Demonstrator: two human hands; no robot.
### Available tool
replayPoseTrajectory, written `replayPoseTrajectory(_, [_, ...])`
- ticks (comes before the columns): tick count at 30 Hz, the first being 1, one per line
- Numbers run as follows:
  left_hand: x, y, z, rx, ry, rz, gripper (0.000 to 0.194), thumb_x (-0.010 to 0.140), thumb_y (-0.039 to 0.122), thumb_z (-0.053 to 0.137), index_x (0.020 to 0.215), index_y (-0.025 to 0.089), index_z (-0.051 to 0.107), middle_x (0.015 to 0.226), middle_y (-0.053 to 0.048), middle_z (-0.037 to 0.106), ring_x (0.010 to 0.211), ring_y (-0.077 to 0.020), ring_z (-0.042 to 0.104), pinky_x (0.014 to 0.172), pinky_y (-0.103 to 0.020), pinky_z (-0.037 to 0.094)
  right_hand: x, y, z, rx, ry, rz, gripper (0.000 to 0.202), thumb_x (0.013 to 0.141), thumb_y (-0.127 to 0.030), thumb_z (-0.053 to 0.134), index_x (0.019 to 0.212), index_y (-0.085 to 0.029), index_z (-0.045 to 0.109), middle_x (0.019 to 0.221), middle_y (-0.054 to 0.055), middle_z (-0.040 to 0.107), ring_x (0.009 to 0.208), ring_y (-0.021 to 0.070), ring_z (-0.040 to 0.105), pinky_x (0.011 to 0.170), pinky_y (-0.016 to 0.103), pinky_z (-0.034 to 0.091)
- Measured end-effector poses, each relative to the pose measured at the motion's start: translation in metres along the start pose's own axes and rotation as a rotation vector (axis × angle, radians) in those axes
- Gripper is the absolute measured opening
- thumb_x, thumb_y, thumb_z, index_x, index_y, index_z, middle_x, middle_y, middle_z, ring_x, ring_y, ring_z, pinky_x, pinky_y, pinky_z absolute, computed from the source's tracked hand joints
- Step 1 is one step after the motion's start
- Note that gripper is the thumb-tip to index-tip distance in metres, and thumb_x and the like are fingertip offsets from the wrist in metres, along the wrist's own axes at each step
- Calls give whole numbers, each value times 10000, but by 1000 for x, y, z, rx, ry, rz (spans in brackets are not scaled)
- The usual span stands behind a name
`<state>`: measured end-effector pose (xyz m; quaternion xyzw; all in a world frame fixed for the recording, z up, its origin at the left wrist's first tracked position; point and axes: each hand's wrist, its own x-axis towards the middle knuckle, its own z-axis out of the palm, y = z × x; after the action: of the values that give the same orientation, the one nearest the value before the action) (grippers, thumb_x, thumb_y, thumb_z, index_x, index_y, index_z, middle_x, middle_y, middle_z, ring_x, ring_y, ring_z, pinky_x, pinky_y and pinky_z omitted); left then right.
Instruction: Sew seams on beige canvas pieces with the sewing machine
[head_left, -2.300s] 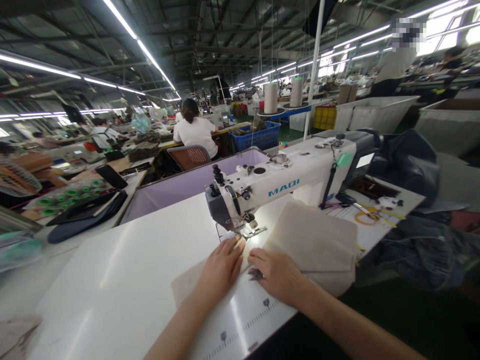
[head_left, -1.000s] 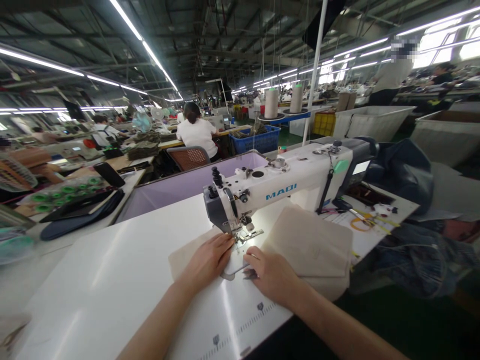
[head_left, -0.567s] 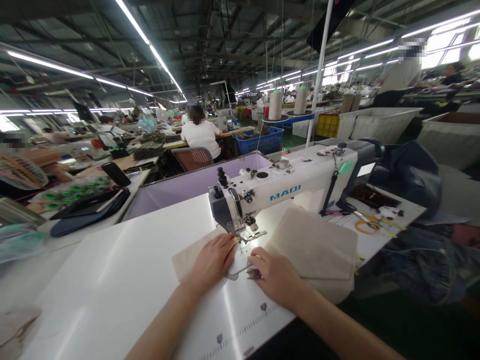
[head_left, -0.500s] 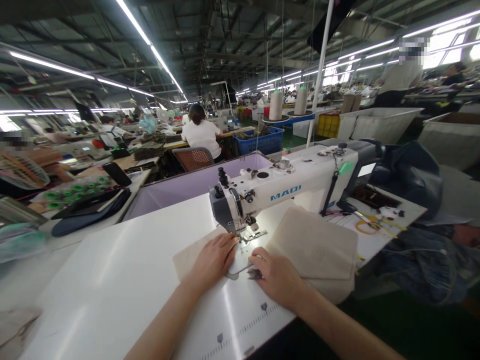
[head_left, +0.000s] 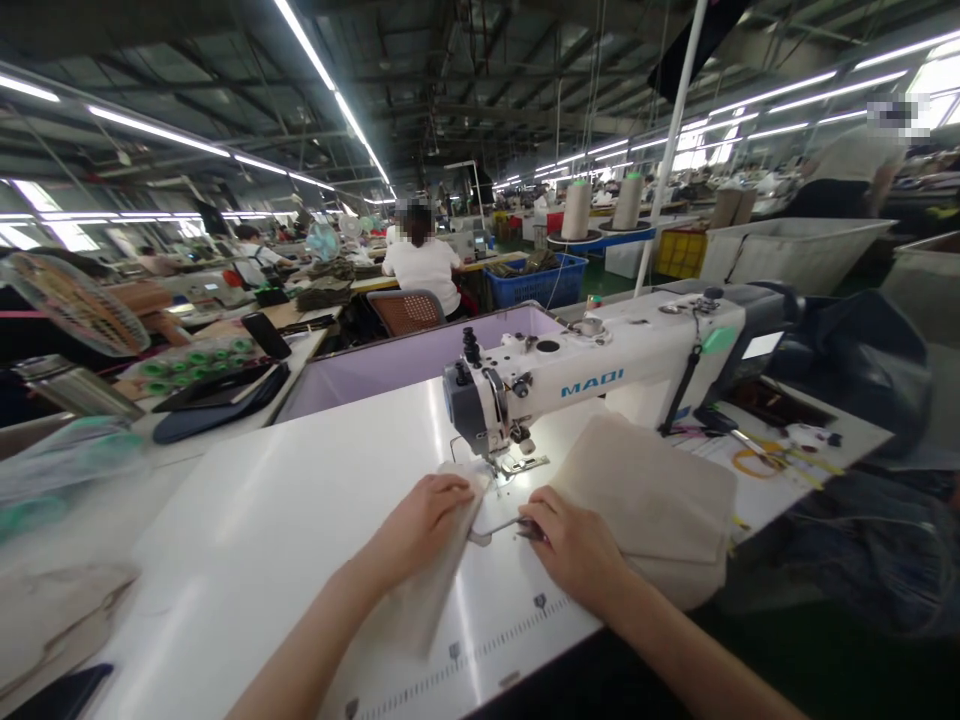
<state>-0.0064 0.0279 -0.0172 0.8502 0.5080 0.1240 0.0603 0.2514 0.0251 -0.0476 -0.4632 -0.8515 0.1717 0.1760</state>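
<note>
My left hand (head_left: 420,525) grips a beige fabric piece (head_left: 431,605) with its fingers closed on the upper end, just in front of the sewing machine's needle area. The cloth hangs toward me across the white table. Curled in my right hand (head_left: 574,550) is a small dark pointed tool that looks like thread snips (head_left: 531,530); most of it is hidden in the palm. The white sewing machine (head_left: 637,345) stands behind both hands, its presser foot (head_left: 521,464) lit by a lamp. Beside my right hand, a larger stack of beige fabric (head_left: 652,490) lies under the machine's arm.
Yellow-handled scissors (head_left: 757,460) lie at the table's right end. A lilac-walled bin (head_left: 420,350) borders the table's far edge. Left are a bag of green-ended spools (head_left: 199,368), a metal flask (head_left: 75,385) and a fan (head_left: 79,300). A seated person (head_left: 424,270) works ahead.
My left hand has drawn the beige piece away from the needle toward me and turned it. My right hand stays near the machine with the snips. The view has shifted left.
</note>
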Motion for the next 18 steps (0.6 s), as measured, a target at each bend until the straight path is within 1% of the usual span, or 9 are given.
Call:
replayPoseTrajectory(1, [0,0,-3,14,-24,-43,368,953,141,428,1160,256,711,1228,-67,681,1138,-227,638,999,-384,533,0,-1,0,5,0,5,313,906,-119,520,1159,-222,672,1199,68,657,975,202,670,809,282,514])
replayPoseTrajectory(3, [-1,4,-6,131,-91,-226,311,979,183,409,1106,199,693,1152,-114,659,1020,-249,678,858,-389,577,-2,-1,1,37,14,17,303,897,-104,524,1132,-222,676,1151,64,667,960,199,669,802,276,513])
replayPoseTrajectory(5, [-4,12,-8,278,-171,-440,305,1010,229,361,1076,145,647,1079,-135,627,867,-247,700,714,-375,575,-3,0,2,109,56,39,302,884,-86,527,1114,-217,674,1089,59,683,947,195,668,815,275,511])
replayPoseTrajectory(6, [-6,17,-8,327,-208,-514,314,1020,235,333,1061,132,626,1053,-133,615,809,-237,700,670,-363,562,-3,2,3,157,85,55,302,882,-83,527,1113,-213,673,1067,58,691,952,196,668,832,279,511])
replayPoseTrajectory(7, [-9,23,-9,355,-238,-557,319,1027,235,311,1051,126,609,1039,-129,607,777,-229,699,649,-353,551,-3,3,4,206,116,70,297,887,-88,524,1115,-207,672,1058,60,700,965,200,669,855,288,511])
replayPoseTrajectory(10, [-20,34,-12,360,-291,-588,307,1033,233,291,1037,125,578,1013,-114,595,767,-224,699,641,-341,534,1,6,5,337,191,113,275,932,-150,499,1138,-200,673,1104,75,722,1027,214,672,921,326,508])
replayPoseTrajectory(12, [-27,37,-13,348,-301,-595,304,1034,236,287,1030,123,569,998,-110,590,768,-228,700,635,-341,527,5,6,5,395,203,143,268,953,-203,498,1154,-206,675,1139,75,729,1034,217,679,932,340,512])
replayPoseTrajectory(15, [-34,37,-13,326,-303,-614,303,1035,244,291,1030,116,566,990,-112,588,773,-232,702,619,-333,520,11,2,3,429,169,184,290,947,-259,543,1206,-208,663,1133,70,736,1003,215,690,918,338,514])
replayPoseTrajectory(18, [-33,37,-15,301,-321,-643,305,1039,252,298,1036,117,572,1005,-121,603,773,-223,700,612,-318,519,16,-5,0,403,87,205,360,918,-262,589,1267,-184,636,1063,72,739,940,215,692,862,323,512])
